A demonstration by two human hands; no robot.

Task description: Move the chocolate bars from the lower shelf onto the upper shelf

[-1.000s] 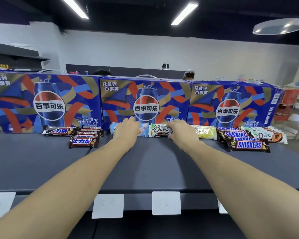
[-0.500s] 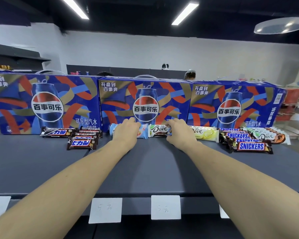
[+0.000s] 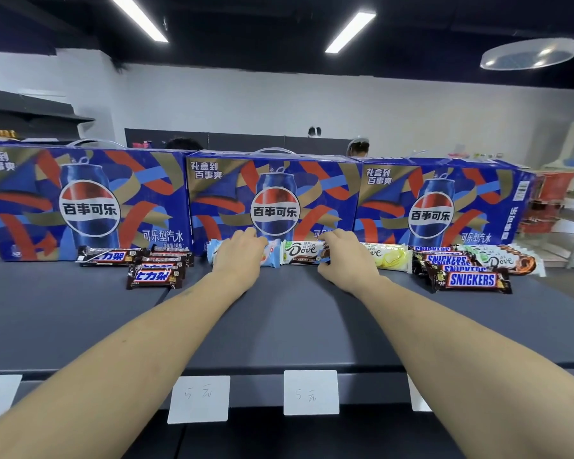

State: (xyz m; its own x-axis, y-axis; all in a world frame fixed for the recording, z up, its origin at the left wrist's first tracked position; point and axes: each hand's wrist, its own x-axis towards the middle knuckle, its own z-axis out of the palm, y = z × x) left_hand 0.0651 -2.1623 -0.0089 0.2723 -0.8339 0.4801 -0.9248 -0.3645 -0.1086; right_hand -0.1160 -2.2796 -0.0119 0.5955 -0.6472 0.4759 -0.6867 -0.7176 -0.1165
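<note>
Both arms reach across the upper shelf (image 3: 295, 326) to the row of choc bars lined up vs. the Pepsi cartons (image 3: 272, 207). Left hand (image 3: 237, 256) lies palm-down on a pale blue-white bar (image 3: 270, 256), fingers close together and curled over its far edge; whether they grip or just press can't be told. Right hand (image 3: 345, 260) pinches the right end of the white Dove bar (image 3: 304, 255), thumb at the near edge, fingers over the top. A yellow Dove bar (image 3: 390, 258) sits just beside it on the right, then the Snickers stack (image 3: 471, 279); another dark-wrapped stack (image 3: 156, 274) lies to the left.

Handling, as a judgement: bars look light, stiff-ish inside, w/ slick crinkly foil wrap that could slide under flat fingers. They could snap if bent, so best taken across the middle, thumb under one long edge, fingers over the other, not by the crimped ends.
</note>
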